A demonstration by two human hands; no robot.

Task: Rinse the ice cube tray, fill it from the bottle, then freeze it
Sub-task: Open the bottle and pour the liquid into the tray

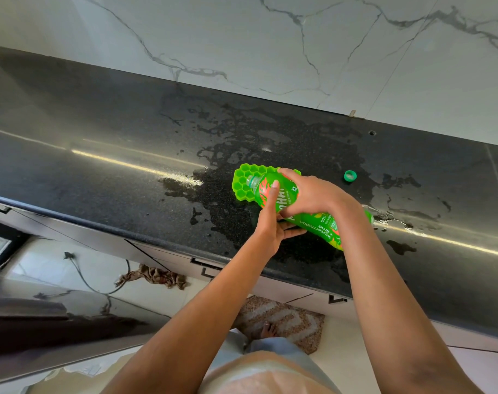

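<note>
While the right grip (313, 194) curls over the uncapped green plastic bottle (324, 227) and the left grip (267, 228) clasps it beneath, its neck tilts above the green honeycomb ice tray (243, 177) on the wet black counter (100, 132), so filling seems in hand, needing a slow further tip.

— Room on the left?
— Wide bare stretch of black countertop (100, 123), dry, from front edge to marble wall (270, 38).
— On the right?
— Green bottle cap (350, 175) lying near the honeycomb ice cube tray (243, 180), apart from it; spilled water (270, 132) around both.
— Above the tray?
— Barred by the tilted bottle (323, 227), gripped by right hand (313, 194) on top and left hand (270, 228) beneath.
</note>
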